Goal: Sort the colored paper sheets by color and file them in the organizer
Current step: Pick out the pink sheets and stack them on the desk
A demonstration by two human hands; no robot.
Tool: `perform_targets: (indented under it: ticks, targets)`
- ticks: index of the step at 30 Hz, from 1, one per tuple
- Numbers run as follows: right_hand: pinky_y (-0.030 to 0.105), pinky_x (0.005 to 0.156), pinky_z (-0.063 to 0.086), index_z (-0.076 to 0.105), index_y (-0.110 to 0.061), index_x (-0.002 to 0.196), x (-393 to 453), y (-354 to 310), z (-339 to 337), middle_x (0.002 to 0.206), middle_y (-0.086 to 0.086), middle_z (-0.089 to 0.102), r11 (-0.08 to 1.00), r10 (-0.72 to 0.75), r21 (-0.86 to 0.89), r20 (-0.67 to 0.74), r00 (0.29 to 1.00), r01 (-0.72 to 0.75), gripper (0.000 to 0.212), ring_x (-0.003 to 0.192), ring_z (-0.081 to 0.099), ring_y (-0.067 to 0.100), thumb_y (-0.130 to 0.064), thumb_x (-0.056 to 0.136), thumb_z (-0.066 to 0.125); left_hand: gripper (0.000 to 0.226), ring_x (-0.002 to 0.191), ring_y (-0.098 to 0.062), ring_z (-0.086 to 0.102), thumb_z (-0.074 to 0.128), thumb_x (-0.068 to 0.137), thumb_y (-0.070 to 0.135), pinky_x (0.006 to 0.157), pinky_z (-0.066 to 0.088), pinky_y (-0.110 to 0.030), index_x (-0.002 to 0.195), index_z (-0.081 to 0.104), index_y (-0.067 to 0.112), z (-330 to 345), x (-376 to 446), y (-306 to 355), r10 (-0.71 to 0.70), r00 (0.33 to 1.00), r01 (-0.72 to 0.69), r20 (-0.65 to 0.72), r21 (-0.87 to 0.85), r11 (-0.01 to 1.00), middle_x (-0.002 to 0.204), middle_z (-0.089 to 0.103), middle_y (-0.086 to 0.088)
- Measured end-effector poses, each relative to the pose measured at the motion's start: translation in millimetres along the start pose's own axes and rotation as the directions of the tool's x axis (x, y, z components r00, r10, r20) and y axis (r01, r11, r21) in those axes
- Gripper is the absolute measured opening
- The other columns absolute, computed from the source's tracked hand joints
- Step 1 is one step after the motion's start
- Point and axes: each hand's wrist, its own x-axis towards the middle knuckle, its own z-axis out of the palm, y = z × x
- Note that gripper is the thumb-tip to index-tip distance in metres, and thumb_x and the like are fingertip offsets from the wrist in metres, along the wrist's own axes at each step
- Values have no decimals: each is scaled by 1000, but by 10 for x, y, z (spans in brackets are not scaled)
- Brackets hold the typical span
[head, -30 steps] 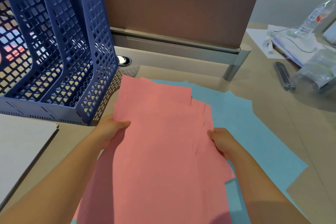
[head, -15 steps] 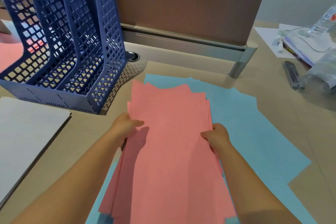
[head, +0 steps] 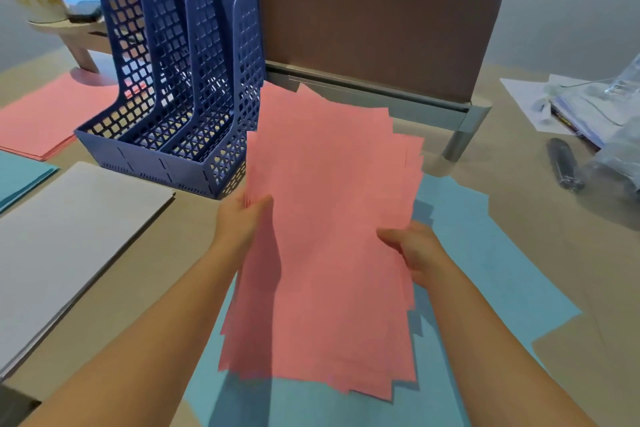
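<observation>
A loose, unevenly squared stack of pink paper sheets [head: 329,236] is held up above the tan bench [head: 554,218], just right of the blue plastic lattice organizer [head: 180,87]. The left hand [head: 242,222] grips the stack's left edge, thumb on top; the right hand [head: 412,250] pinches its right edge the same way. Light blue paper sheets [head: 485,253] lie spread on the bench beneath. The organizer's three upright compartments appear to hold no paper. Behind and left of it lies another pink pile [head: 45,118], with a blue pile [head: 17,177] and a grey-white pile [head: 69,236] nearer. A brown divider panel [head: 381,28] stands behind. Far right lie a dark pen-like object [head: 564,163] and plastic-wrapped clutter [head: 606,114]. No writing is legible.
</observation>
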Motion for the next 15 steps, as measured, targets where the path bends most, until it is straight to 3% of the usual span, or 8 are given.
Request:
perform_targets:
  ticks: [3, 5, 8, 11, 13, 15]
  targets:
    - [15, 51, 53, 66, -9, 81, -175, -291, 10, 55, -9, 66, 979, -205, -9, -65, 977, 204, 21, 51, 63, 4, 11, 80, 58, 25, 53, -8, 54, 53, 90, 4, 47, 46, -17, 71, 55, 20, -19, -89, 252, 62, 998, -61, 1, -132, 989, 61, 57, 4]
    - [11, 47, 51, 63, -15, 74, -304, -482, 14, 49, -13, 64, 954, -296, 19, -87, 951, 299, 28, 44, 59, -4, 12, 80, 57, 19, 46, 3, 59, 52, 91, 3, 46, 49, -11, 79, 57, 18, -24, -125, 439, 95, 995, -84, 38, -224, 971, 61, 63, 9]
    - [10, 51, 52, 62, -14, 81, -450, -711, -11, 49, -16, 65, 912, -400, 49, -105, 910, 407, 24, 46, 60, -5, 10, 82, 58, 20, 64, -4, 66, 51, 88, -5, 65, 55, -19, 93, 60, 13, -24, -148, 719, 144, 982, -108, 122, -261, 959, 61, 69, 14]
    - [14, 56, 54, 62, -15, 82, -562, -875, -84, 58, -15, 66, 888, -447, 60, -131, 885, 457, 21, 52, 62, 0, 6, 80, 63, 33, 101, -27, 57, 60, 80, -7, 101, 43, -44, 112, 58, 0, -25, -203, 914, 180, 969, -129, 169, -276, 953, 88, 66, -4]
    - [16, 54, 54, 62, -16, 75, -612, -930, -144, 53, -15, 66, 882, -453, 80, -124, 883, 464, 26, 51, 63, 1, 10, 77, 65, 56, 105, -29, 55, 69, 62, -1, 103, 40, -46, 116, 55, 1, -34, -252, 976, 192, 959, -124, 207, -305, 944, 96, 63, -7]
    - [15, 51, 52, 63, -13, 77, -641, -942, -196, 50, -14, 66, 884, -450, 91, -104, 887, 459, 29, 50, 63, 1, 16, 73, 65, 60, 99, -27, 58, 65, 54, 4, 95, 44, -41, 113, 55, 8, -25, -272, 978, 202, 948, -122, 246, -304, 945, 97, 64, -5]
